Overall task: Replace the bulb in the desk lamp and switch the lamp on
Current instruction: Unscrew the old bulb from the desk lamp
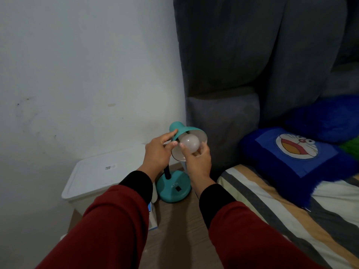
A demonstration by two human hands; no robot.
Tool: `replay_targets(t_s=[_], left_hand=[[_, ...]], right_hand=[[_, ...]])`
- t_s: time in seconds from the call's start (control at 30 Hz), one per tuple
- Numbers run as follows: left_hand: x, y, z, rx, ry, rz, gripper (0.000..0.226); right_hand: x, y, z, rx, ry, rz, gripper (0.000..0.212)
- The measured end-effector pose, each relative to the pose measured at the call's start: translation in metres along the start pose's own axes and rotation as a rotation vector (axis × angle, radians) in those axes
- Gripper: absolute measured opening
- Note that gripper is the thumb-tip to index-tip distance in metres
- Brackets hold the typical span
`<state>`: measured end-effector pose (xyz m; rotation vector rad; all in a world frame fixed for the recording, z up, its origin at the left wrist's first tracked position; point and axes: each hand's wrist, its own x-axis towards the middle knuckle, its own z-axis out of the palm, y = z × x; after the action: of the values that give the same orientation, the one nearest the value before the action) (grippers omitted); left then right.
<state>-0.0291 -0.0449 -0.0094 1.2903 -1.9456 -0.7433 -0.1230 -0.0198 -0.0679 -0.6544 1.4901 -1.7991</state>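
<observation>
A teal desk lamp stands on a wooden surface, its round base [173, 188] carrying a black switch [177, 189]. Its teal shade [187, 131] tilts toward me, mouth open. A white round bulb [190, 143] sits in the mouth of the shade, unlit. My left hand [158, 155] grips the shade's rim and neck from the left. From below, my right hand [198, 160] wraps its fingers around the bulb. The bulb's base and the socket are hidden inside the shade.
A white lidded plastic box [101, 176] stands left of the lamp against the white wall. A small blue-white carton [152, 216] lies beside my left sleeve. On the right are a striped bed [272, 206], a blue cartoon pillow [297, 154] and a dark grey padded headboard [233, 74].
</observation>
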Motion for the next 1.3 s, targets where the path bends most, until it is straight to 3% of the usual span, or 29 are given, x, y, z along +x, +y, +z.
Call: replay_targets(t_s=[0.1, 0.3, 0.4, 0.53, 0.67, 0.87, 0.97, 1.17, 1.3], left_hand=[[0.0001, -0.0008, -0.0004, 0.012, 0.002, -0.002, 0.041], [-0.0003, -0.0001, -0.0002, 0.013, -0.007, 0.006, 0.041], [-0.0004, -0.0003, -0.0007, 0.018, -0.008, 0.003, 0.041], [-0.0001, 0.0004, -0.0009, 0.014, -0.007, 0.000, 0.041], [-0.0003, 0.0007, -0.0007, 0.006, 0.004, -0.008, 0.041], [-0.0008, 0.0011, 0.0002, 0.001, -0.004, -0.003, 0.041], [-0.0008, 0.0011, -0.0001, 0.006, 0.006, -0.007, 0.041], [-0.0007, 0.0017, 0.0001, 0.002, -0.002, -0.014, 0.041], [-0.0010, 0.0028, 0.0003, 0.017, 0.008, -0.011, 0.041]], right_hand=[[0.0022, 0.0005, -0.0039, -0.073, -0.012, -0.024, 0.066], [-0.0037, -0.0038, 0.0010, 0.049, -0.026, 0.047, 0.092], [-0.0008, -0.0015, 0.0026, -0.045, -0.026, 0.005, 0.073], [-0.0015, -0.0020, 0.0030, 0.024, -0.030, 0.015, 0.082], [0.0006, -0.0012, -0.0048, 0.034, -0.022, 0.013, 0.065], [-0.0023, -0.0026, -0.0010, 0.115, -0.044, 0.050, 0.081], [-0.0006, -0.0040, 0.0008, 0.018, -0.036, 0.008, 0.066], [-0.0031, -0.0060, -0.0049, 0.029, -0.026, 0.009, 0.074], [0.0012, -0.0045, -0.0051, -0.098, -0.007, -0.013, 0.062]])
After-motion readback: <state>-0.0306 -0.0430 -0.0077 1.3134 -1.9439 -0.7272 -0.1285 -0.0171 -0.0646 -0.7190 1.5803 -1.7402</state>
